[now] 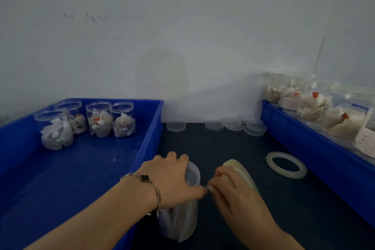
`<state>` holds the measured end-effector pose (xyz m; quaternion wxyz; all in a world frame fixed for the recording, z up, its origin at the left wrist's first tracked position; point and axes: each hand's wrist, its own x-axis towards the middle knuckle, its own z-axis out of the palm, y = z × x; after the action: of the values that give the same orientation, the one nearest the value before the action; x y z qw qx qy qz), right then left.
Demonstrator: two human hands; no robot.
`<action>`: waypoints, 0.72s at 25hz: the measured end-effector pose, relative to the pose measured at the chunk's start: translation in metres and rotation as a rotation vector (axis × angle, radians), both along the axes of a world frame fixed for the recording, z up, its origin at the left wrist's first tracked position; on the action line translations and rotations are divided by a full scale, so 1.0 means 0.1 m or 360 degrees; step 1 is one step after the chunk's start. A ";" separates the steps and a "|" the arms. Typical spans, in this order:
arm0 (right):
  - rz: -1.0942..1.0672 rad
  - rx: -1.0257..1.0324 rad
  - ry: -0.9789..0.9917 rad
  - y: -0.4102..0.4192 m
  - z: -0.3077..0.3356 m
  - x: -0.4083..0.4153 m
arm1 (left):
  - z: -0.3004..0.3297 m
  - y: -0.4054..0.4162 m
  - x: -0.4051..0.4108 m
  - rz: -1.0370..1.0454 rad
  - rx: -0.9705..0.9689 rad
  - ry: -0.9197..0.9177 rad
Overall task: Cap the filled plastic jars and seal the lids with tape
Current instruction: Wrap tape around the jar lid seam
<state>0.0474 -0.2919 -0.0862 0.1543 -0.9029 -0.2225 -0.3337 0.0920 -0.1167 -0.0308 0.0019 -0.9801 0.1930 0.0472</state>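
A clear plastic jar (183,223) filled with white sachets stands on the dark table near the front, with a translucent lid (193,172) on top. My left hand (172,178) grips the lid from above, its thumb at the lid's right rim. My right hand (233,195) holds a roll of clear tape (239,170) just right of the jar, its fingertips meeting my left thumb at the lid's edge. Any tape strip between them is too thin to make out.
A blue crate (150,128) on the left holds several open filled jars (99,119). Another blue crate (304,144) on the right holds capped jars (316,105). Loose lids (233,124) lie at the back by the wall. A second tape roll (286,165) lies flat on the table.
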 end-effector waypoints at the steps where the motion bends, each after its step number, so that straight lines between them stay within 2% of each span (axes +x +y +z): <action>1: -0.0005 -0.0025 -0.0033 0.01 0.00 0.00 | 0.01 0.00 -0.01 -0.0015 0.0004 -0.0012; 7: 0.0067 -0.0079 -0.0169 0.08 0.04 0.02 | 0.05 -0.01 -0.05 -0.0156 0.0038 -0.0065; 10: 0.0137 0.0144 -0.0157 0.09 -0.03 0.01 | 0.07 0.00 -0.07 -0.0226 0.0015 -0.0106; 13: 0.0213 0.0409 -0.0156 0.08 -0.05 0.03 | 0.09 -0.01 -0.09 -0.0338 -0.0070 -0.0282; 18: 0.0260 0.0418 -0.0071 0.01 0.02 0.13 | 0.11 -0.02 -0.08 -0.0405 -0.0181 -0.0435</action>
<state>0.0601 -0.2906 -0.0838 0.2928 -0.8462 -0.2529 -0.3664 0.0838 -0.1188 -0.0197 -0.0214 -0.9436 0.3156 -0.0980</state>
